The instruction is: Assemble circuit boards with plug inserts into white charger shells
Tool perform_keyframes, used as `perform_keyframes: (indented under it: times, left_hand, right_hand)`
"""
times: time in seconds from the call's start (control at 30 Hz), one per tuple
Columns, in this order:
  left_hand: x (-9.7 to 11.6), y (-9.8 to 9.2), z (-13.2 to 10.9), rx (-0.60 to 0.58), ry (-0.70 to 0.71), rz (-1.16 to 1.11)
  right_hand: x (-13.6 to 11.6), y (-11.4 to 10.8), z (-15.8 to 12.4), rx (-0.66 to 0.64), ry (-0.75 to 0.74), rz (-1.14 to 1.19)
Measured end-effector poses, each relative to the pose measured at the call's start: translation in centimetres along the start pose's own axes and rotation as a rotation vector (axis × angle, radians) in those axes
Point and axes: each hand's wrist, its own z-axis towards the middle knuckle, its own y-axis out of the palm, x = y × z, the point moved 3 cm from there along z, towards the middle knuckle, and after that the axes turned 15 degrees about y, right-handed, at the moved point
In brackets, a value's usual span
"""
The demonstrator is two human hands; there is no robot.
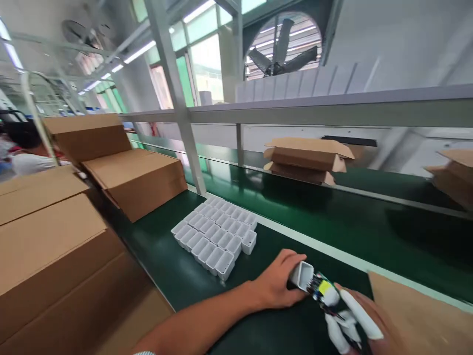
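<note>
My left hand (279, 282) is closed around a small white plastic case (305, 277), its open end facing right. In my right hand (364, 315), whose fingertips wear white covers, is a small circuit board (322, 290) with a yellow-wrapped part and dark wires. One end of the board is right at the mouth of the case; whether it is inside I cannot tell. Farther left on the dark green bench, several similar white cases (214, 231) stand in tight rows with their openings up.
Large cardboard boxes (48, 241) fill the left side, and another box (144, 177) sits on the bench. Beyond a pale rail runs a green conveyor belt (295, 197). Folded cartons (308, 158) lie past it. A metal post (181, 98) rises beside the cases. Cardboard (417, 310) lies at right.
</note>
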Motion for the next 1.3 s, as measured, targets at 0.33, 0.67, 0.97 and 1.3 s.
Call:
perform_keyframes:
  times: [0.33, 0.67, 0.97, 1.3]
  left_hand:
    - [0.6, 0.5, -0.2, 0.017, 0.039, 0.043]
    - [0.5, 0.4, -0.2, -0.042, 0.084, 0.08]
    - [0.7, 0.4, -0.1, -0.077, 0.104, 0.098]
    - [0.6, 0.5, -0.2, -0.086, 0.09, 0.111]
  right_hand:
    - [-2.8, -1.2, -0.1, 0.023, -0.142, -0.183]
    - [-2.8, -1.1, -0.4, -0.047, -0.112, -0.147]
    - [-2.8, -1.1, -0.3, -0.06, -0.126, -0.156]
    - [-3.1, -1.3, 0.0, -0.034, -0.15, -0.181]
